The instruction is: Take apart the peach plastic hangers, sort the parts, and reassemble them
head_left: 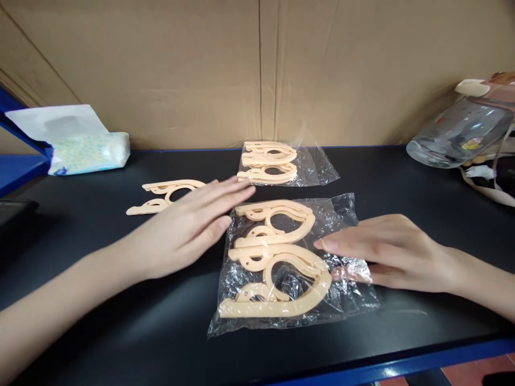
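Observation:
In front of me lies a clear plastic bag (341,305) holding two cream folding clothes hangers (317,289), both folded up. My right hand (402,254) grips the bag's right end, fingers over the film and the thumb partly behind it. My left hand (189,230) is open, its fingers stretched out together over the bag's upper left corner; whether they touch the film I cannot tell. Partly hidden behind that hand is a loose folded hanger (147,208). Farther back, a second clear bag (317,166) contains more cream hangers (269,155).
A tissue pack (90,153) with one sheet pulled up stands at the back left. At the right is a clear water bottle (454,134) with a strap. A cardboard wall (181,69) rises behind the black tabletop (161,332), which has a blue front edge.

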Demonstrator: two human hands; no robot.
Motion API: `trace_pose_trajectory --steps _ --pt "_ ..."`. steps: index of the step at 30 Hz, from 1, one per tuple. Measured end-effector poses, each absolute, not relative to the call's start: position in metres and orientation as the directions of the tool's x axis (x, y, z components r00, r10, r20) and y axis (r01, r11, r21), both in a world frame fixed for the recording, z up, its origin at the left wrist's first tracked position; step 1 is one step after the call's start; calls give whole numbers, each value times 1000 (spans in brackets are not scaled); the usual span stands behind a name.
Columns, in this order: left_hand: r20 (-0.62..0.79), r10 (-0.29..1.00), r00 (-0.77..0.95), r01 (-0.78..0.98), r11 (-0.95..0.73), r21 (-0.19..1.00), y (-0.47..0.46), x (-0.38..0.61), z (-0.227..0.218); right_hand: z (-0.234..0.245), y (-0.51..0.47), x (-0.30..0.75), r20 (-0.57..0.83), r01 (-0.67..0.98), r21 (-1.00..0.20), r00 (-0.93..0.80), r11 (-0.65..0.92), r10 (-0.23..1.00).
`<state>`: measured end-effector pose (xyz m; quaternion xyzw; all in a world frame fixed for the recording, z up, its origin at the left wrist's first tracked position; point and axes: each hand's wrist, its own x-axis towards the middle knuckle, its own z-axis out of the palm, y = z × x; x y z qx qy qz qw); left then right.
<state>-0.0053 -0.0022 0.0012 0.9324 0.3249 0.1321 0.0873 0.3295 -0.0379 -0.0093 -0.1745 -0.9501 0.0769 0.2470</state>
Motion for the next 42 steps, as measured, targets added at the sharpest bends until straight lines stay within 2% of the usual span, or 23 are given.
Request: trace_pose_trajectory --steps 2,6,9,11,16,19,22,25,30,33,36,40,42 --pt "170 701 692 668 -712 217 7 -12 12 -8 -32 336 457 355 -200 -790 913 407" --pt "83 856 510 843 -516 149 27 -37 32 -6 -20 346 386 553 -148 -731 820 563" --pt "-37 902 431 902 -431 19 38 -65 38 -7 -14 349 402 660 -115 -653 743 642" --pt "-67 912 405 913 -408 -22 43 -82 38 -8 -11 349 443 696 -141 -592 704 674" --pt "-155 961 231 971 -238 -31 53 -105 38 -9 -12 346 490 711 -206 -521 673 700" --pt "-167 949 269 963 -269 22 58 -111 35 -8 -13 345 488 696 -216 -530 684 694" --pt "-107 935 339 941 -337 34 62 -114 29 -7 -14 345 484 686 -225 -538 692 690" --pt "-33 929 368 929 -368 -25 59 -108 29 -7 -14 346 487 679 -228 -541 697 686" --pt "-17 934 356 932 -357 -65 49 -80 43 -7 -14 346 490 679 -228 -539 697 685" --pt "123 888 442 897 -438 -62 48 -69 49 -8 -14 345 499 670 -234 -540 705 678" --pt "286 791 542 839 -531 -120 44 -61 49 -8 -15 344 516 661 -236 -536 712 668" --pt "484 659 576 804 -563 -191 26 -39 43 -8 -19 338 564 646 -214 -531 733 632" --pt "549 594 588 791 -564 -237 13 -25 37 -7 -21 334 606 634 -160 -542 756 583"
